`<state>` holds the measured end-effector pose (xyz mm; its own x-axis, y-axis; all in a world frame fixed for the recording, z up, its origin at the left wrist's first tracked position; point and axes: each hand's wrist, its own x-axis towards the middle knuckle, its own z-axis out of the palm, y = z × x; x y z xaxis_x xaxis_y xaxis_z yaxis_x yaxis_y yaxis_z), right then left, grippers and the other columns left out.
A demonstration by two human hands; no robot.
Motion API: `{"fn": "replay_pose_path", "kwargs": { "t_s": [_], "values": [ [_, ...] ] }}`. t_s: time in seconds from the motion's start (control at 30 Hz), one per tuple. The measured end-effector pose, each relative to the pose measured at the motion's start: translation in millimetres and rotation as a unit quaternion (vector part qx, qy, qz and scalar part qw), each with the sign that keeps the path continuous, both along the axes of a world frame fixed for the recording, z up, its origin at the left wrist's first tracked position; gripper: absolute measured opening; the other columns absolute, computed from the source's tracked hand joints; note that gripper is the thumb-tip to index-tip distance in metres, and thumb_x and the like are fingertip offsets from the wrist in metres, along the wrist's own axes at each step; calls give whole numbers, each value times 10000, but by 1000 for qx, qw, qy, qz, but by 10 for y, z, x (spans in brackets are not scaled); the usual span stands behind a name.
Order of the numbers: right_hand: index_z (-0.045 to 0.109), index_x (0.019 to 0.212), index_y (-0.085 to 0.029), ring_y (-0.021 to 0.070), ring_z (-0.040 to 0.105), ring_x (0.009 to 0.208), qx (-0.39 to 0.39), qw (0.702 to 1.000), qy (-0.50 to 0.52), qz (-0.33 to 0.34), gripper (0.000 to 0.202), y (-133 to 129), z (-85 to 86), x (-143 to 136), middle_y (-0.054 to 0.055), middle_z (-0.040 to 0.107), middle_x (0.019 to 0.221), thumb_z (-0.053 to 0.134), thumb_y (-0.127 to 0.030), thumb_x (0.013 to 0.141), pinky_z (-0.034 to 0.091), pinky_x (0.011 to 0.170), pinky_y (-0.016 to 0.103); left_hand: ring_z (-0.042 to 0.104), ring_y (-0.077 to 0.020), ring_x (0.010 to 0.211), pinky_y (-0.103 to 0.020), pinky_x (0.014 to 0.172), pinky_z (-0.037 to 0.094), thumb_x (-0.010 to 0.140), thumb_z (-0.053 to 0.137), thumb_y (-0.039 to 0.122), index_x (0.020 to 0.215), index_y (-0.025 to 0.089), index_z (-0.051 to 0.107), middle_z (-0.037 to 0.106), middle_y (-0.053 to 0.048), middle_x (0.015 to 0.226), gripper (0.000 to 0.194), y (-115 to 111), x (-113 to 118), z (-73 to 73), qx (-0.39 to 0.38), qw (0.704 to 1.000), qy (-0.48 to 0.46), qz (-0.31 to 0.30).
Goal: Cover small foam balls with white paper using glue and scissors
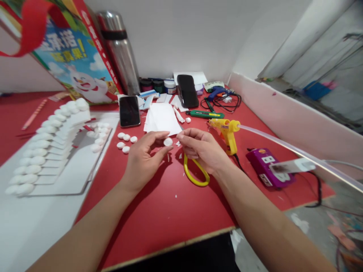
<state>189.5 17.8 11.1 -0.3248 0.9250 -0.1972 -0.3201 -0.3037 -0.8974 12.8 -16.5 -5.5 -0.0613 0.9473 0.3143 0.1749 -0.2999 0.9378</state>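
Note:
My left hand (146,156) holds a small white round disc (168,142) between thumb and forefinger, its flat side towards me. Close to it on the right, my right hand (200,147) is closed in a pinch; what its fingertips hold is too small to make out. A yellow looped handle (196,183) shows below the right hand, its other end hidden by the fingers. Left of my left hand, several white rounded pieces (126,138) lie on the red table (159,211). White scraps (180,155) are scattered beneath my fingers.
A stepped white model (53,162) edged with white pieces stands left. Behind are paper sheets (161,115), two phones (129,111) (187,90), a green cutter (207,114) and a steel flask (120,53). A yellow glue gun (228,136) and purple power box (266,166) sit right.

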Motion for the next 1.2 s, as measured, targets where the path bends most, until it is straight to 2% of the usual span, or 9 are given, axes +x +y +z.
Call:
{"fn": "replay_pose_path", "kwargs": {
  "t_s": [0.1, 0.23, 0.5, 0.6, 0.73, 0.9, 1.07, 1.2],
  "values": [
    [629, 768, -155, 19, 339, 443, 7, 1000, -14, 9, 328, -3, -10, 2, -72, 501, 581, 891, -329, 676, 170, 432, 208, 642, -214, 927, -302, 911, 489, 797, 812, 208, 1030, 237, 802, 733, -63, 1036, 235, -2, -8, 13, 27, 999, 32, -3],
    [645, 763, -156, 27, 364, 439, 24, 999, -37, 11, 298, -8, -22, -3, -61, 533, 587, 868, -344, 701, 194, 423, 211, 627, -228, 956, -320, 956, 459, 824, 783, 208, 1017, 246, 795, 730, -61, 1044, 197, -7, -14, 41, 50, 997, 66, -4],
    [666, 832, -144, 40, 413, 452, 72, 988, -134, 11, 344, -48, -18, -48, -59, 563, 580, 861, -406, 724, 312, 427, 198, 644, -192, 895, -286, 814, 512, 860, 743, 196, 1016, 209, 774, 720, -66, 1007, 159, 27, 1, -11, 75, 992, 100, -23],
    [661, 842, -148, 45, 418, 453, 76, 988, -134, 13, 332, -39, -25, -36, -61, 559, 582, 843, -408, 746, 319, 421, 196, 669, -185, 951, -287, 843, 541, 864, 747, 217, 1055, 198, 770, 712, -67, 1063, 193, 45, 4, -33, 51, 996, 61, -37],
    [668, 875, -149, 44, 406, 453, 74, 990, -116, 18, 311, -20, -52, -18, -38, 606, 636, 828, -389, 759, 311, 409, 197, 696, -180, 1003, -291, 912, 554, 873, 756, 270, 1039, 211, 787, 738, -53, 1081, 179, 58, 3, -26, -26, 999, -19, -30],
    [688, 866, -140, 51, 405, 450, 70, 990, -121, 25, 283, -20, -69, -18, -39, 588, 588, 821, -369, 766, 319, 416, 201, 729, -174, 871, -284, 815, 601, 780, 845, 275, 967, 194, 794, 779, -41, 960, 210, 58, 17, 12, -110, 986, -119, -32],
    [703, 844, -131, 45, 428, 458, 64, 992, -97, 44, 289, -27, -47, -13, -12, 647, 642, 845, -354, 727, 325, 429, 201, 735, -177, 816, -285, 778, 617, 700, 900, 239, 933, 178, 804, 792, -41, 891, 259, 45, 12, 58, -123, 982, -144, -28],
    [698, 817, -129, 47, 428, 453, 41, 995, -78, 54, 256, -27, -42, -16, -30, 607, 585, 841, -321, 725, 324, 436, 199, 728, -171, 813, -284, 773, 616, 697, 893, 207, 938, 195, 814, 790, -34, 889, 253, 41, -8, 57, -107, 986, -127, -22]
  ]
}}
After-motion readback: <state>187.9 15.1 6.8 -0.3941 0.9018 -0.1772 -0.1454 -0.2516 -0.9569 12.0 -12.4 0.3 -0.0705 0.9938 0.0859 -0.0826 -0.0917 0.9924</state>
